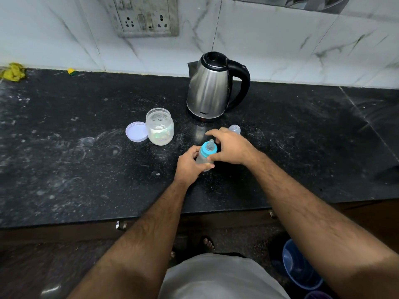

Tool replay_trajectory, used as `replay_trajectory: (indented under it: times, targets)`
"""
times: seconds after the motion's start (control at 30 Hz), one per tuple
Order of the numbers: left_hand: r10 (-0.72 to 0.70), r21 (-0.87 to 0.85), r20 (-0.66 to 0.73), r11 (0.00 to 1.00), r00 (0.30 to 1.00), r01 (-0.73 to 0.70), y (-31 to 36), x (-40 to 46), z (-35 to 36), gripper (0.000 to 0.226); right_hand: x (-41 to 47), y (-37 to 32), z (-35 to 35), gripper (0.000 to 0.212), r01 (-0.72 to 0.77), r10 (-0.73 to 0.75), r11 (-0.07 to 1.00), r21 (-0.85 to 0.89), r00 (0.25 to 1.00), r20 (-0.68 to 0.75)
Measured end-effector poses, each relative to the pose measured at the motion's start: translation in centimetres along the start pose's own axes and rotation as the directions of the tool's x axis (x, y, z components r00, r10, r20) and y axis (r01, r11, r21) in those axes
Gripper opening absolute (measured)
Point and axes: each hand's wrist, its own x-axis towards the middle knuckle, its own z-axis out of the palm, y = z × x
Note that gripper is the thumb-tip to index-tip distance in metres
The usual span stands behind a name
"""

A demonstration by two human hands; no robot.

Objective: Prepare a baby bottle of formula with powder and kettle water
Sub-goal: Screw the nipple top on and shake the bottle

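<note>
Lid point(136, 132): flat on table point(64, 158), touching jar. Jar point(159, 126): open, upright, powder inside. Left hand point(188, 164): gripping bottle point(204, 157) body, front of kettle. Right hand point(230, 148): fingers curled round bottle's blue collar. Kettle point(212, 88): upright, behind. Cap point(235, 128): just past right hand.

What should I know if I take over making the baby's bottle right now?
Left hand: grips the clear baby bottle round its body, near the counter's front.
Right hand: fingers curled on the bottle's blue teat ring.
Steel kettle with black handle: lid closed, behind the bottle.
Clear powder jar: open, its pale round lid beside it on the left.
Clear bottle cap: on the counter behind the right hand.
Done: teat ring is on the bottle.
Left: fit the cap, close the jar. The bottle's contents aren't visible.
</note>
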Motion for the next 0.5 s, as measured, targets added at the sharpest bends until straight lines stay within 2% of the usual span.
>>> replay_trajectory:
  times: [0.03, 0.1, 0.17, 0.27, 0.37, 0.5]
  targets:
    - [0.0, 0.006, -0.003, 1.0, 1.0, 0.0, -0.1, 0.0, 0.0, 0.052, 0.0, 0.0, -0.1, 0.071, 0.025, -0.026, 0.999, 0.028, 0.999, 0.021]
    - [0.006, 0.006, -0.004, 1.0, 1.0, -0.006, -0.2, 0.1, 0.1, 0.052, 0.1, -0.1, -0.1, 0.048, 0.043, -0.044, 0.998, 0.056, 0.999, 0.021]
    - [0.007, 0.002, -0.003, 1.0, 1.0, -0.007, -0.2, 0.1, 0.1, 0.051, -0.1, -0.5, -0.1, 0.034, -0.008, 0.009, 1.0, 0.021, 1.0, -0.018]
    - [0.012, 0.01, 0.001, 1.0, 1.0, -0.012, -0.1, 0.0, 0.0, 0.05, -0.3, -1.0, 0.5, 0.051, -0.108, 0.1, 0.991, -0.08, 0.991, -0.093]
    - [0.008, 0.004, -0.001, 1.0, 1.0, -0.008, -0.1, 0.1, 0.0, 0.05, -0.3, -0.8, 0.6, 0.062, -0.115, 0.099, 0.983, -0.143, 0.988, -0.114]
    - [0.005, 0.013, -0.002, 1.0, 1.0, -0.005, -0.7, 0.4, 0.1, 0.052, 0.4, 0.1, -0.2, 0.076, -0.011, 0.01, 1.0, 0.013, 0.997, 0.073]
